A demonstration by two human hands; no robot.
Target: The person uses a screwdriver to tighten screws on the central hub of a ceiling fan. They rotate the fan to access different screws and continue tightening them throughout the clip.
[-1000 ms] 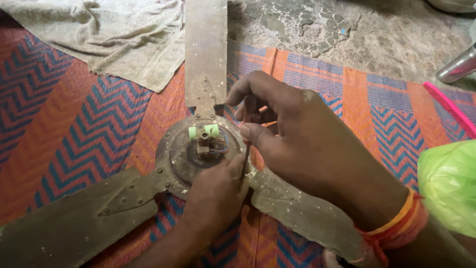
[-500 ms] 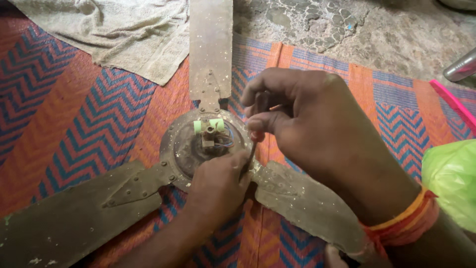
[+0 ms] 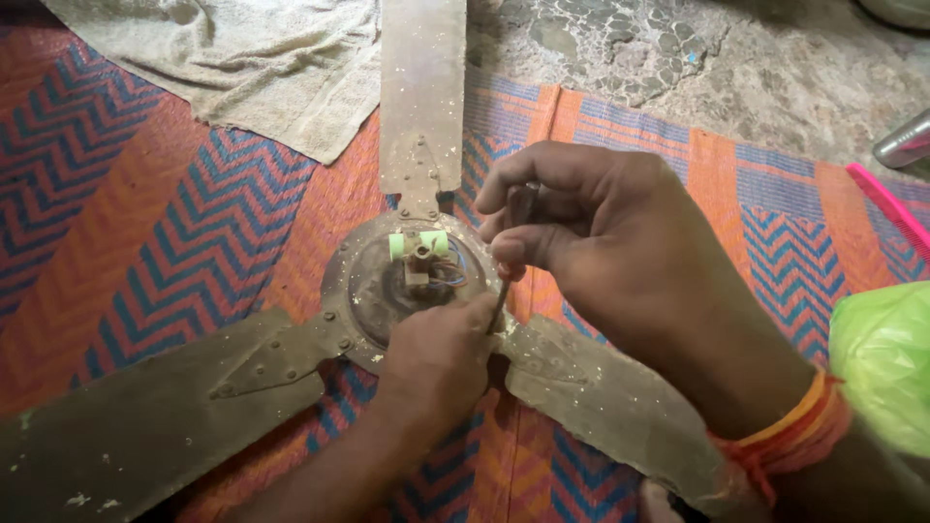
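Fan flat on mat, hub near frame centre, three dusty blades out at 12, 8 and 4 o'clock. Hub face open at top: green part and small wire bundle visible at centre. Left hand at 6 o'clock of hub, palm down, fingers curled onto hub rim at 4 o'clock; clamped on the rim itself or only pressing it, cannot tell. Right hand at 3 o'clock of hub, fingers pinched closed around a thin dark tool, held near upright, slightly tilted, tip down at hub rim just beside left fingertips. Tool tip hidden by left hand; contact with any screw not resolvable. Orange thread band on right wrist. Towel at 11 o'clock, lying partly on mat, well apart from hub. Green bag at 4 o'clock edge. Pink strip and metal cylinder at 2 o'clock. Bare stone floor beyond mat at 1 o'clock.
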